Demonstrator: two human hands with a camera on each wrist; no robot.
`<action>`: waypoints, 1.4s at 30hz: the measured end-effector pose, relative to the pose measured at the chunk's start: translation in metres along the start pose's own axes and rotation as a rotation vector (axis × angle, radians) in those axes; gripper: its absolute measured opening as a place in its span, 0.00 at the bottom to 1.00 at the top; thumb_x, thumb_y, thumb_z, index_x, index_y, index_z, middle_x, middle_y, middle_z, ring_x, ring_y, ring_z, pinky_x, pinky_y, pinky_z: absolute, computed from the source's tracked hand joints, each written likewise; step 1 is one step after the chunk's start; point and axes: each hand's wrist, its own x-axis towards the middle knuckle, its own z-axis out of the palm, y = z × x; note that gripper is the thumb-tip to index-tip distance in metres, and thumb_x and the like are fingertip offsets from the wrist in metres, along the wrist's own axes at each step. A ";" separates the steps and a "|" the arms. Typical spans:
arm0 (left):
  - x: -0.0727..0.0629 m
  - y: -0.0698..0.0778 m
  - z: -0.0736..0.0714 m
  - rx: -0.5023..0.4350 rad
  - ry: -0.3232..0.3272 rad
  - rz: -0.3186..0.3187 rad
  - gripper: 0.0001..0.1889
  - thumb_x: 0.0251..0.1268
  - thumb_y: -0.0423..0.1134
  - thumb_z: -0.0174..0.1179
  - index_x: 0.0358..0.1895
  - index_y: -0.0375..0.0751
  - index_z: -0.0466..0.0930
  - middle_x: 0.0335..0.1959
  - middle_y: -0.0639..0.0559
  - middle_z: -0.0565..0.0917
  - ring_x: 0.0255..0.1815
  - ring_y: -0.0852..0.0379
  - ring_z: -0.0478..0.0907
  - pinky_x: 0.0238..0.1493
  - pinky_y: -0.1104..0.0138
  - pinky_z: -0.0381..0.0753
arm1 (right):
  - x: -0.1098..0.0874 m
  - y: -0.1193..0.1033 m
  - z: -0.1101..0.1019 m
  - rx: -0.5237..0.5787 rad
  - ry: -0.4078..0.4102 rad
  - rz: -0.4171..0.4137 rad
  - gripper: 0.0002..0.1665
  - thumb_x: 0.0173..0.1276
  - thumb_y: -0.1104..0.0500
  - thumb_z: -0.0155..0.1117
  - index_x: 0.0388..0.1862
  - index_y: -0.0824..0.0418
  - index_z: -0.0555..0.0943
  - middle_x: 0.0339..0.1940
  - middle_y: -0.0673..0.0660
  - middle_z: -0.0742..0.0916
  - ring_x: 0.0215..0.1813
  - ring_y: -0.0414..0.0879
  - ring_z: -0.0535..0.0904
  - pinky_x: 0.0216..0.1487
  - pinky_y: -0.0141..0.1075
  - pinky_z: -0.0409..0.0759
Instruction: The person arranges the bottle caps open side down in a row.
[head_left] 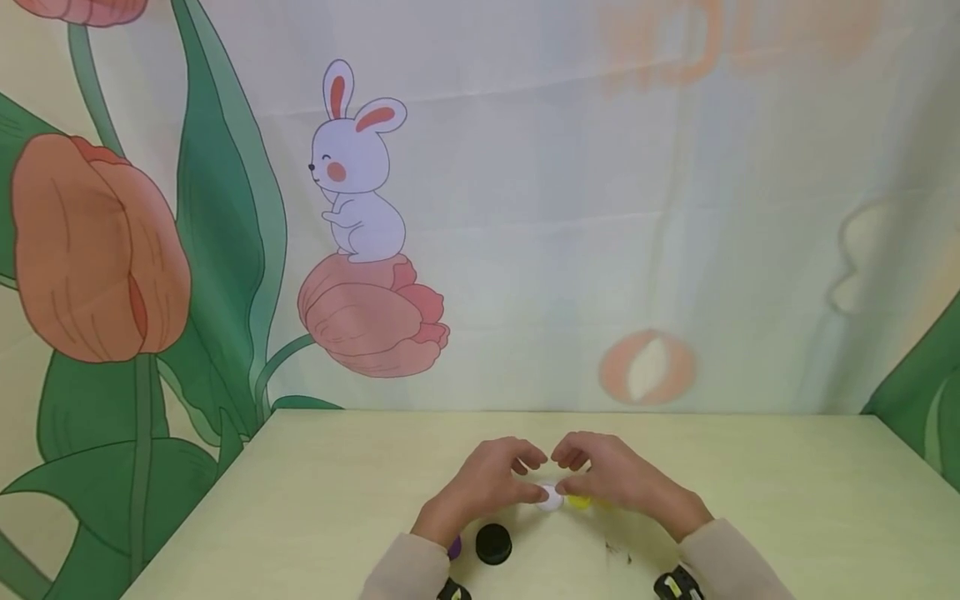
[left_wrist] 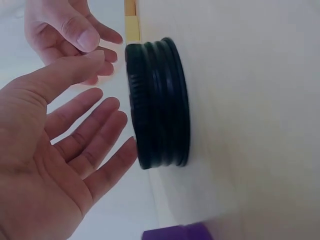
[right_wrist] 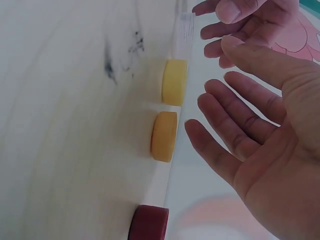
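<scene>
My left hand (head_left: 487,479) and right hand (head_left: 618,477) hover over the table, facing each other with fingers loosely bent and nothing held. Their thumb tips overlap a white cap (head_left: 552,500) in the head view; the right wrist view shows them apart from the caps. Beside it sits a yellow cap (right_wrist: 175,83), then an orange cap (right_wrist: 165,136) and a dark red cap (right_wrist: 149,223) along the table. Close to my left hand's fingers in the left wrist view stands a ridged black lid (left_wrist: 159,105); whether they touch is unclear. A purple cap (left_wrist: 178,233) lies near it.
The pale wooden table (head_left: 300,500) ends at a fabric backdrop (head_left: 525,250) printed with tulips and a rabbit. Dark smudges (head_left: 618,552) mark the tabletop near the right forearm. Black wrist straps (head_left: 678,583) sit at the sleeves.
</scene>
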 end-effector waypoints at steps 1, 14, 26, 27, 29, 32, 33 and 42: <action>0.000 -0.001 0.000 -0.004 0.000 -0.001 0.20 0.57 0.40 0.80 0.53 0.41 0.89 0.48 0.53 0.89 0.50 0.52 0.86 0.49 0.64 0.83 | 0.000 0.000 0.001 0.007 0.001 0.004 0.19 0.65 0.57 0.81 0.50 0.61 0.84 0.46 0.52 0.88 0.51 0.53 0.84 0.54 0.48 0.82; -0.001 -0.005 0.006 -0.064 -0.043 -0.037 0.20 0.58 0.38 0.81 0.52 0.39 0.89 0.43 0.52 0.89 0.47 0.53 0.85 0.51 0.63 0.83 | 0.001 0.004 0.007 0.004 -0.074 0.017 0.22 0.63 0.60 0.82 0.53 0.65 0.84 0.46 0.54 0.88 0.50 0.53 0.84 0.54 0.49 0.83; -0.003 -0.003 0.007 -0.026 -0.056 -0.029 0.14 0.57 0.35 0.81 0.46 0.37 0.91 0.37 0.54 0.89 0.40 0.59 0.82 0.47 0.65 0.81 | 0.001 0.006 0.012 -0.016 -0.091 -0.027 0.20 0.60 0.64 0.83 0.48 0.64 0.84 0.41 0.51 0.87 0.45 0.49 0.84 0.49 0.41 0.83; -0.003 -0.004 0.007 -0.024 -0.056 -0.023 0.14 0.57 0.35 0.81 0.46 0.37 0.91 0.36 0.54 0.89 0.39 0.60 0.82 0.46 0.66 0.81 | 0.001 0.006 0.012 -0.016 -0.092 -0.030 0.19 0.60 0.64 0.83 0.47 0.64 0.84 0.41 0.51 0.87 0.45 0.48 0.84 0.49 0.40 0.83; -0.003 -0.004 0.008 -0.022 -0.058 -0.016 0.13 0.57 0.34 0.80 0.45 0.37 0.91 0.35 0.54 0.88 0.38 0.62 0.81 0.45 0.67 0.81 | 0.002 0.007 0.013 -0.012 -0.091 -0.035 0.18 0.61 0.64 0.83 0.46 0.63 0.84 0.41 0.50 0.87 0.44 0.47 0.83 0.48 0.39 0.83; -0.004 -0.004 0.007 -0.025 -0.061 -0.013 0.13 0.58 0.33 0.80 0.45 0.37 0.91 0.35 0.54 0.88 0.37 0.63 0.80 0.45 0.68 0.80 | 0.002 0.007 0.015 0.004 -0.090 -0.036 0.17 0.61 0.64 0.83 0.45 0.62 0.84 0.41 0.50 0.87 0.43 0.46 0.83 0.47 0.38 0.83; -0.005 -0.005 0.007 -0.030 -0.061 -0.010 0.13 0.58 0.33 0.80 0.46 0.37 0.91 0.35 0.54 0.88 0.37 0.62 0.80 0.45 0.68 0.81 | 0.002 0.007 0.015 0.008 -0.090 -0.040 0.17 0.61 0.64 0.83 0.45 0.62 0.84 0.41 0.50 0.87 0.43 0.46 0.83 0.48 0.38 0.83; -0.008 -0.013 -0.001 -0.124 -0.041 -0.003 0.13 0.61 0.34 0.79 0.48 0.41 0.90 0.38 0.56 0.89 0.40 0.62 0.83 0.47 0.66 0.83 | 0.003 -0.001 0.010 0.003 -0.063 -0.046 0.18 0.67 0.58 0.80 0.51 0.62 0.86 0.44 0.50 0.88 0.48 0.49 0.84 0.50 0.46 0.82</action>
